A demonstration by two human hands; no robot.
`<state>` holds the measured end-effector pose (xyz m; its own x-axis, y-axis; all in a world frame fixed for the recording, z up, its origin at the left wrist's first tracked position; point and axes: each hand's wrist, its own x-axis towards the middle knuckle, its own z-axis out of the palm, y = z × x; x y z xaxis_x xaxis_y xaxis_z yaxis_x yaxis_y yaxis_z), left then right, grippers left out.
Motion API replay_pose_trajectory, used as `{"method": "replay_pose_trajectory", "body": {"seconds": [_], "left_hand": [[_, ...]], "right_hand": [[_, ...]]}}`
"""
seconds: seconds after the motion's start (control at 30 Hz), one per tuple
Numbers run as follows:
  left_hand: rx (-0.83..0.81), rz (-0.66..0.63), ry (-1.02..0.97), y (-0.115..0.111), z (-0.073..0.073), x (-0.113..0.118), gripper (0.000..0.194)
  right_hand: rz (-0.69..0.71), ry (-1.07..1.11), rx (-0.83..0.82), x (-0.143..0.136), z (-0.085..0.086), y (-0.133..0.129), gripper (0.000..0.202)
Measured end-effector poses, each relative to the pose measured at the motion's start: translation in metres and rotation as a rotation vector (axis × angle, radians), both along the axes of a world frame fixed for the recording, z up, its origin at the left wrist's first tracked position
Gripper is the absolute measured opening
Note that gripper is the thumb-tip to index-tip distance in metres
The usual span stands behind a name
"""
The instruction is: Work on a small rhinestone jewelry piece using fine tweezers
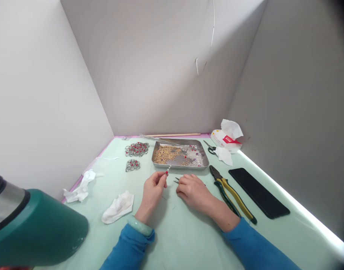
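My left hand (154,186) pinches a small beaded wire piece with a red bead (166,172) between thumb and forefinger. Its clear beaded end points up toward the tray's front rim. Beside it, my right hand (193,190) lies curled, palm down, over what look like tweezers (176,180). Their two thin, parted tips stick out on the left, and most of the tool is hidden under the fingers. Beyond both hands stands a metal tray (181,167) holding gold beads (166,154), clear beads (195,157) and a few red and purple ones.
Two piles of wire rings with red beads (137,149) lie left of the tray. Thin wires (157,140) cross its back rim. At right are pliers (231,193), scissors (211,149), a black slab (258,192) and a tissue pack (225,140). A green bottle (45,228) and crumpled tissues (118,207) occupy the left.
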<state>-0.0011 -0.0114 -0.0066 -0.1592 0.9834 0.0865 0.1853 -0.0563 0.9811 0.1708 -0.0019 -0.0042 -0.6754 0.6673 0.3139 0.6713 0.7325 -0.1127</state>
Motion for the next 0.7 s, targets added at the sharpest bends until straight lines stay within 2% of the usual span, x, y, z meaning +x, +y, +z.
{"method": "replay_pose_trajectory", "body": {"seconds": [0.17,0.27,0.33,0.47,0.53,0.63,0.7], "left_hand": [[0.026,0.028,0.050,-0.002,0.004,0.001,0.025],[0.051,0.031,0.082,-0.003,0.006,0.000,0.024],[0.058,0.038,0.077,-0.003,0.007,-0.002,0.024],[0.045,0.062,0.051,0.000,0.007,-0.007,0.026],[0.044,0.064,0.047,0.001,0.006,-0.009,0.026],[0.044,0.040,0.043,0.000,0.008,-0.008,0.026],[0.030,-0.046,0.054,-0.003,0.010,-0.005,0.025]], "right_hand": [[-0.028,-0.131,0.127,-0.015,-0.003,-0.006,0.020],[-0.079,-0.074,0.114,-0.017,-0.005,-0.007,0.018],[-0.101,0.095,0.014,-0.013,-0.003,-0.005,0.016],[-0.174,0.614,-0.419,-0.002,0.006,0.001,0.014],[-0.218,0.767,-0.554,0.001,0.010,0.003,0.020],[-0.195,0.796,-0.501,0.001,0.012,0.002,0.030],[-0.162,0.798,-0.476,-0.003,0.012,-0.001,0.027]]}}
